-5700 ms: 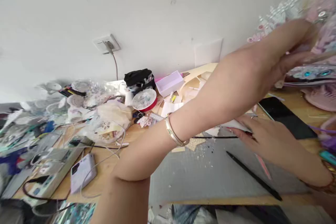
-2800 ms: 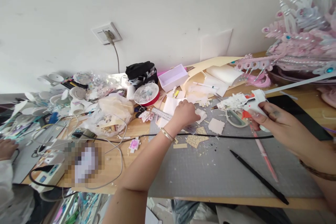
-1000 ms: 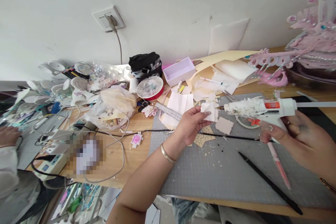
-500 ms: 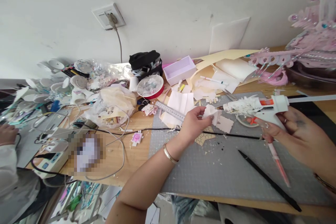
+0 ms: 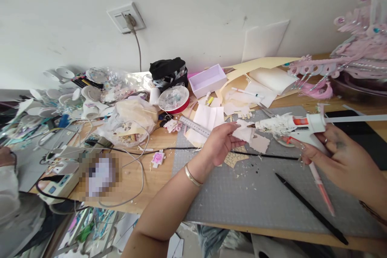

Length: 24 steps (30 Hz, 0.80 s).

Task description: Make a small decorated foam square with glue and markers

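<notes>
My right hand (image 5: 341,155) is wrapped round the handle of a white hot glue gun (image 5: 284,127) crusted with dried glue, a long glue stick (image 5: 356,118) jutting from its back. Between the fingers of my left hand (image 5: 222,141) is a small white piece of paper or fabric (image 5: 242,130). The gun's nozzle meets or nearly meets this piece at its right side; exact contact is hard to tell. Just below lie a pale scalloped piece (image 5: 260,144) and a beige patterned piece (image 5: 236,158), both on the grey cutting mat (image 5: 229,197).
A black pen-like tool (image 5: 311,207) and a pink-tipped pen (image 5: 322,191) rest on the mat. A black cord crosses it. Behind are a ruler (image 5: 195,125), a lilac box (image 5: 208,80) and a round tub (image 5: 173,100). Another person's hand (image 5: 6,156) shows at far left.
The glue gun has shifted slightly left and down, its nozzle now over the white piece. My left hand has turned a little, showing more of that piece and its lower fingers.
</notes>
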Each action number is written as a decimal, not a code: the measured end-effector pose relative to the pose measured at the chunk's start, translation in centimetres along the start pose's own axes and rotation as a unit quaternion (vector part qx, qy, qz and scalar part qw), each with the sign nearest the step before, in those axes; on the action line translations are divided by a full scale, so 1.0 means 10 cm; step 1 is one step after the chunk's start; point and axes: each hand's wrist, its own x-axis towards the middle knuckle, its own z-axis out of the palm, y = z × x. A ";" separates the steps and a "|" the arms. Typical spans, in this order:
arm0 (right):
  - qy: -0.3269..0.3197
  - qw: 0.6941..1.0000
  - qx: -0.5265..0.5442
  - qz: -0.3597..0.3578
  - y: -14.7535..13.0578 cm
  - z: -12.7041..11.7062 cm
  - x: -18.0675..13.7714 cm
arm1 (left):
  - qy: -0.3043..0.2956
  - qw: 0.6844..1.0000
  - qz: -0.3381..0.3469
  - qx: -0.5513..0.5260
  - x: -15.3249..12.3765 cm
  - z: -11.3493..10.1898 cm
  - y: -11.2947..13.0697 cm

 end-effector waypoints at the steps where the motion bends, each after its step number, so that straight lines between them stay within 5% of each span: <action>1: -0.001 1.000 0.001 0.002 -0.01 0.00 0.00 | 0.009 1.000 0.004 -0.003 0.00 0.00 -0.01; 8: 0.006 0.998 -0.057 0.029 -0.02 -0.01 -0.01 | 0.041 0.999 0.034 -0.002 0.03 0.00 -0.05; 16: -0.021 0.997 -0.032 -0.062 -0.11 -0.04 0.06 | 0.062 0.997 0.025 -0.043 0.03 0.02 -0.03; 24: 0.022 0.998 -0.059 -0.009 0.12 -0.04 -0.03 | 0.053 0.997 0.028 -0.044 0.05 -0.01 -0.04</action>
